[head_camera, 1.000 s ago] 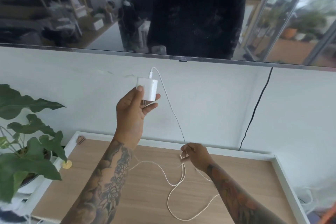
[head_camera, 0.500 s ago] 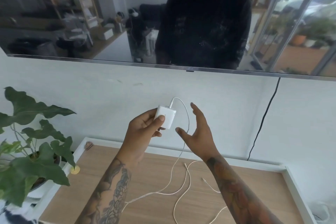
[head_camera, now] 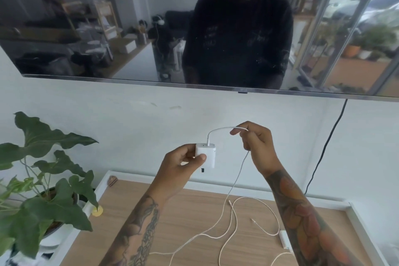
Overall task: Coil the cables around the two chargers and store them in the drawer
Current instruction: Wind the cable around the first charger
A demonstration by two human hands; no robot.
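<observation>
My left hand (head_camera: 183, 161) holds a white charger (head_camera: 206, 154) up in front of the wall, plug port upward. Its white cable (head_camera: 236, 181) rises from the port, bends right and passes through my right hand (head_camera: 255, 144), which pinches it just beside the charger. From there the cable hangs down and trails in loose loops over the wooden top (head_camera: 194, 211). A second white charger (head_camera: 283, 238) lies on the wood at the right, partly hidden by my right forearm, with its own cable (head_camera: 264, 230) spread nearby. No drawer is visible.
A wall-mounted TV (head_camera: 151, 28) hangs above. A black power cord (head_camera: 323, 147) runs down the wall at right. A potted plant (head_camera: 43, 190) stands left of the cabinet. A small yellow disc (head_camera: 97, 211) and a brown object (head_camera: 112, 180) sit near the cabinet's left rim.
My left hand lowered the charger from high in front of the wall. My right hand let go of the cable low down, rose with spread fingers, and now pinches the cable near the charger.
</observation>
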